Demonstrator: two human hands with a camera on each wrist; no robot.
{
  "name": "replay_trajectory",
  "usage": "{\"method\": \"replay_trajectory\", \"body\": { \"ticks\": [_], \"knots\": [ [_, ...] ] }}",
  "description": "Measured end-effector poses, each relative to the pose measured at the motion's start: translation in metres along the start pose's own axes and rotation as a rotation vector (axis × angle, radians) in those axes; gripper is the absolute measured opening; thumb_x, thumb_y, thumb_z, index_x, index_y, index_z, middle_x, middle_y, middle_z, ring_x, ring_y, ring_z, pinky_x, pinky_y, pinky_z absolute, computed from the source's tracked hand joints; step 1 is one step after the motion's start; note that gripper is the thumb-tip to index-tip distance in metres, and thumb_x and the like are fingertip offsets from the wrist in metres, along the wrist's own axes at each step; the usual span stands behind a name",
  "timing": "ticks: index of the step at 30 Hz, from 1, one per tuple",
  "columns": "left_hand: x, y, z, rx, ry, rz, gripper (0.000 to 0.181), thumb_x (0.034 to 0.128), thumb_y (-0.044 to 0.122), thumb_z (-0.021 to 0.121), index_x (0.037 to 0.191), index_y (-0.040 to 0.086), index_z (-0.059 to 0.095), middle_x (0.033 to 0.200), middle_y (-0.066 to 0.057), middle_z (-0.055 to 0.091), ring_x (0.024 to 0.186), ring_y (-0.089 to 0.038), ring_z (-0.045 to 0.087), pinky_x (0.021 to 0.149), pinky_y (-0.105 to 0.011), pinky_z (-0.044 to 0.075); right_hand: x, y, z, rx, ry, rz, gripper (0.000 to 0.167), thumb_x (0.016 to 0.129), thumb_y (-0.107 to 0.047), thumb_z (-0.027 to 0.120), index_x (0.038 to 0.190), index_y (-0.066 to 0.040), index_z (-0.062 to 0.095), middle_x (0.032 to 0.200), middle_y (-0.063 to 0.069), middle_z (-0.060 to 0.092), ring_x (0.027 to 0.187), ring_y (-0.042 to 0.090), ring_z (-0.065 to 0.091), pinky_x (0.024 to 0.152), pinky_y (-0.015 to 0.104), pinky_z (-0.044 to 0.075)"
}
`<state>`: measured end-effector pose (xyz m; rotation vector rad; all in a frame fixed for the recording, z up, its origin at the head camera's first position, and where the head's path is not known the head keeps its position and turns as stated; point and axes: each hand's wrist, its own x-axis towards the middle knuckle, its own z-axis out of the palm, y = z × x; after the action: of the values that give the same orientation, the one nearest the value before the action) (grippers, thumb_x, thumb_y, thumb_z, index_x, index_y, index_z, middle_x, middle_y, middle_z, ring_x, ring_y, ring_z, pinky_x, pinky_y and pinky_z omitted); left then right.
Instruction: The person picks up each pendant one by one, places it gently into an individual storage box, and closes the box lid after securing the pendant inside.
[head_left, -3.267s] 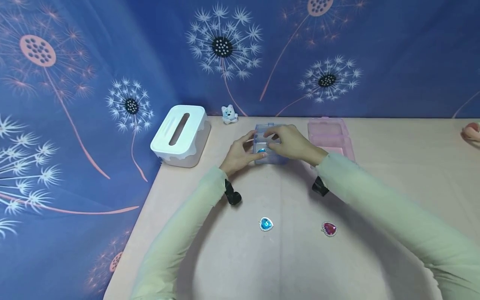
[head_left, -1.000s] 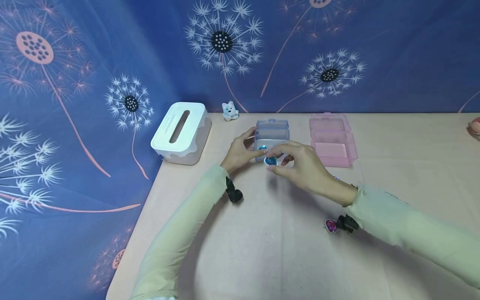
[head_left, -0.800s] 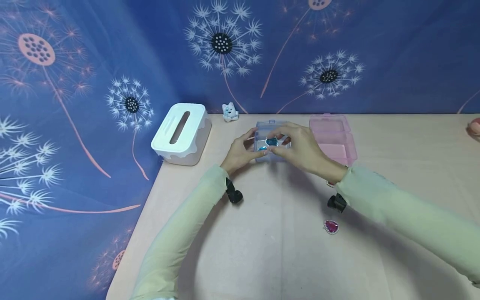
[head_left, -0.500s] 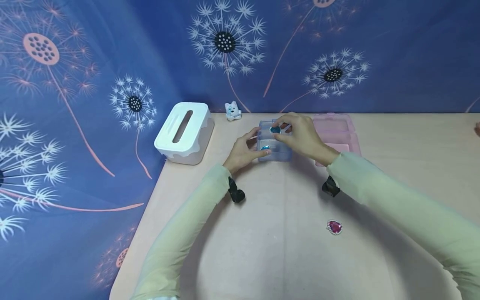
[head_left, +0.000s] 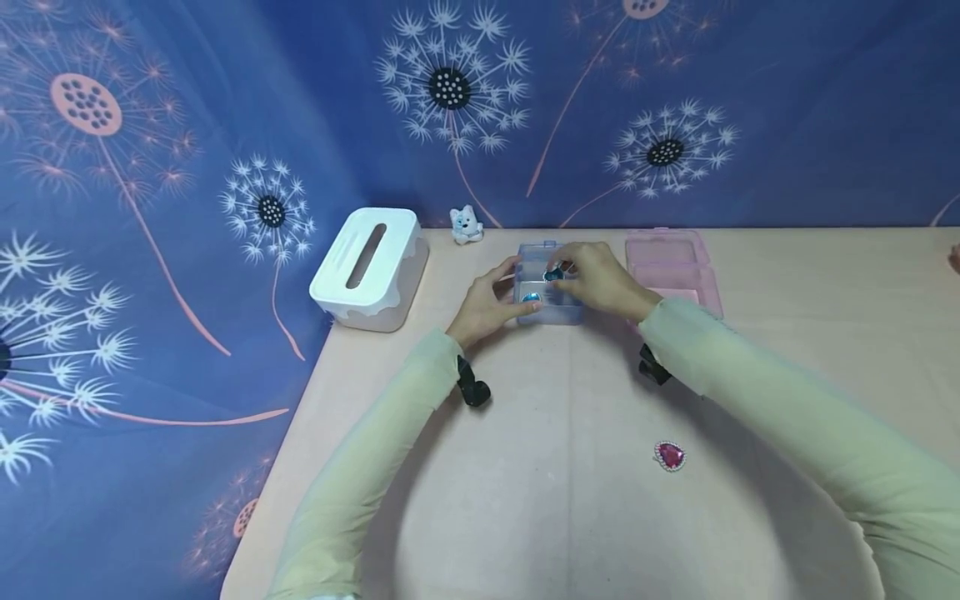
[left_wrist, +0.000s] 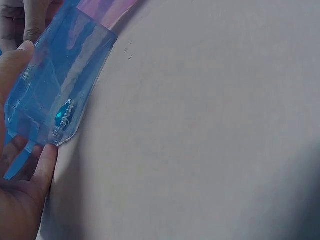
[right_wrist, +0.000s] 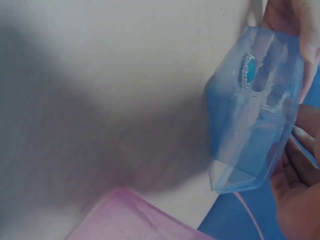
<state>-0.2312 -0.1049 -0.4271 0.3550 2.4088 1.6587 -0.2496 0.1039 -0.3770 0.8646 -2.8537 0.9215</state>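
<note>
Before a blue dandelion-print backdrop, pale tabletop. On it, open translucent blue box, likely light, stiff, slick: hold by side walls; left hand grips left side. Right hand pinches blue gem between fingers, inside or above box unclear; probably hard, take by edges.

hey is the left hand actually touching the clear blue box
Touching. The left wrist view shows it: the left hand has a fingertip against the lower corner of the blue box and its thumb over the edge.
</note>
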Motion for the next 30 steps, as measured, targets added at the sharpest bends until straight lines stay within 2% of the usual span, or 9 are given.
{"method": "replay_trajectory", "body": {
  "ticks": [7, 14, 18, 30],
  "knots": [
    [-0.001, -0.002, 0.001, -0.008, 0.003, -0.016, 0.09, 0.0794, 0.024, 0.081, 0.153, 0.019, 0.029, 0.151, -0.006, 0.042, 0.137, -0.024, 0.045, 0.106, -0.031, 0.046, 0.004, 0.002, 0.002, -0.056, -0.12, -0.055, 0.024, 0.082, -0.01, 0.076, 0.103, 0.0, 0.07, 0.105, 0.015, 0.071, 0.094, 0.028, 0.069, 0.085, 0.042, 0.057],
    [-0.001, 0.0, 0.002, -0.012, 0.005, -0.012, 0.089, 0.08, 0.024, 0.08, 0.153, 0.02, 0.029, 0.151, -0.006, 0.041, 0.138, -0.024, 0.044, 0.108, -0.031, 0.045, 0.006, 0.003, 0.001, -0.13, -0.204, -0.134, 0.017, 0.077, -0.004, 0.078, 0.093, 0.0, 0.072, 0.095, 0.013, 0.073, 0.09, 0.029, 0.068, 0.085, 0.045, 0.056],
    [-0.001, 0.001, 0.002, -0.016, 0.004, -0.008, 0.089, 0.0797, 0.023, 0.081, 0.153, 0.02, 0.029, 0.151, -0.006, 0.04, 0.139, -0.025, 0.042, 0.108, -0.031, 0.044, 0.007, 0.003, 0.003, -0.155, -0.242, -0.122, 0.016, 0.076, -0.002, 0.079, 0.091, -0.002, 0.072, 0.093, 0.012, 0.073, 0.091, 0.028, 0.069, 0.086, 0.044, 0.056],
    [0.0, -0.001, 0.001, -0.005, 0.017, 0.011, 0.089, 0.079, 0.023, 0.081, 0.152, 0.018, 0.031, 0.154, -0.005, 0.038, 0.137, -0.024, 0.044, 0.106, -0.029, 0.046, 0.012, -0.003, 0.006, -0.214, -0.309, -0.07, 0.01, 0.078, 0.002, 0.076, 0.086, -0.002, 0.074, 0.087, 0.01, 0.073, 0.082, 0.024, 0.068, 0.081, 0.04, 0.058]
  ]
}}
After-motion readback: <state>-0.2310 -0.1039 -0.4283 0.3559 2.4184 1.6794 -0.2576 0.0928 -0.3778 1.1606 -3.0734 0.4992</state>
